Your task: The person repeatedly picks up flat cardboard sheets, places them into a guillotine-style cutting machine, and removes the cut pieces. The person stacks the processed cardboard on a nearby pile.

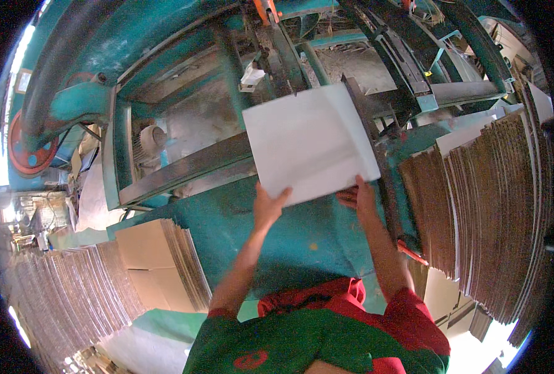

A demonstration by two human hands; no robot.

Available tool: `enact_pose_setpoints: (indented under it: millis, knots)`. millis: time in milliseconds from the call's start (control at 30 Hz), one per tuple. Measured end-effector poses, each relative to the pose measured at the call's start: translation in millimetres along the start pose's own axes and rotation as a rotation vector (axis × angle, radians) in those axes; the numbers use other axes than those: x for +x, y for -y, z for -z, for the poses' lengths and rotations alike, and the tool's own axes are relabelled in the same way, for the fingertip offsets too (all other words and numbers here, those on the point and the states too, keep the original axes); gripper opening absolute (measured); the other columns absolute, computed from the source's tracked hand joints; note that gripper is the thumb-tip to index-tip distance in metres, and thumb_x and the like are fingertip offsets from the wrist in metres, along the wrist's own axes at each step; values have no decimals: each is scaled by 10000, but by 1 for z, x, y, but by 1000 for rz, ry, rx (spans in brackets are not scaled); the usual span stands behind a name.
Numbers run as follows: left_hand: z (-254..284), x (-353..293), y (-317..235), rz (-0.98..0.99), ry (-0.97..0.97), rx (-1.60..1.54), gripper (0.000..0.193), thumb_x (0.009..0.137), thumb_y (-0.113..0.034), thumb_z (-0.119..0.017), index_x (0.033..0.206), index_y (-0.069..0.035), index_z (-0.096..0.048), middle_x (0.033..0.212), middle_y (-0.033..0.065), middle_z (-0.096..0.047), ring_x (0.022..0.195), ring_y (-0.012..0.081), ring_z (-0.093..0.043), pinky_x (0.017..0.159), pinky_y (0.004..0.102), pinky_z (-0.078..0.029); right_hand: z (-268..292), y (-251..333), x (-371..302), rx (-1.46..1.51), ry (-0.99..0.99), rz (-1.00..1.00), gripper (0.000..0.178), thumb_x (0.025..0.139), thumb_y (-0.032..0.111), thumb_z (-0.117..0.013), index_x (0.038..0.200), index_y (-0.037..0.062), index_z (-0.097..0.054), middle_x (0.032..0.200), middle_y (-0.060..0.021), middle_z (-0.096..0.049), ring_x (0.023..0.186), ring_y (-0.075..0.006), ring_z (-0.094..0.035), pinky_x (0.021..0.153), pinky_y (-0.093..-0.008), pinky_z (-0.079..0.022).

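A white rectangular cardboard sheet (311, 140) is held up in front of me, over the near edge of a teal machine (189, 171). My left hand (270, 204) grips its lower left corner, thumb on the white face and fingers hidden behind. At the lower right corner my right hand (359, 194) pinches the sheet, its thumb on top and the fingers curled below the edge. The sheet's upper edge reaches the dark metal parts of the machine; whether it touches them I cannot tell.
To the right stands a tall stack of cardboard sheets (495, 193), edges toward me. On the left are brown flattened cardboard pieces (155, 262) beside a long row of cardboard (71, 287). A red wheel (30, 146) is at the far left. An orange-handled tool (412, 252) lies near my right forearm.
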State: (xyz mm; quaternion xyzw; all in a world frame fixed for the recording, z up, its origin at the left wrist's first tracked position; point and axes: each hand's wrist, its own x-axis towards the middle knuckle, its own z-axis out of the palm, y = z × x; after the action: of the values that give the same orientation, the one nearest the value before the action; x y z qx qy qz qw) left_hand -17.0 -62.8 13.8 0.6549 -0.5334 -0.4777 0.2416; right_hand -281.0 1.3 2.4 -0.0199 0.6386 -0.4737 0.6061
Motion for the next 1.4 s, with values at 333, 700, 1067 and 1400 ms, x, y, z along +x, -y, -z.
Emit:
enact_pose_setpoints:
  millis: [333, 700, 1067, 1400]
  knots:
    - [22, 123, -40, 198, 99, 72, 804, 692, -491, -806, 1117, 35, -370, 843, 147, -632, 499, 177, -585, 409, 300, -483, -63, 78, 76, -57, 70, -41, 494, 991, 448, -413, 1145, -10, -517, 1003, -198, -669, 808, -282, -703, 613, -383, -596]
    - [27, 71, -21, -15, 97, 115, 837, 715, -481, -792, 1190, 68, -375, 880, 187, -648, 560, 245, -636, 548, 374, -531, -30, 22, 58, -83, 1, 147, 476, 980, 468, -418, 1073, 19, -549, 888, -134, -691, 650, -225, -683, 469, -302, -499]
    - [24, -170, 74, -117, 29, 33, 587, 818, -334, -744, 1186, 50, -494, 1017, 218, -658, 847, 300, -676, 740, 417, -535, 88, -128, -116, 47, -109, 41, 517, 911, 485, -532, 1125, 15, -570, 809, -112, -634, 678, -249, -657, 552, -373, -560]
    - [80, -169, -18, -525, -242, 22, 339, 876, -221, -694, 1009, 34, -515, 850, 227, -637, 726, 330, -649, 619, 389, -507, 51, 19, -156, -124, -85, 375, 475, 950, 458, -515, 1163, 44, -604, 961, -77, -644, 852, -187, -619, 719, -412, -526]
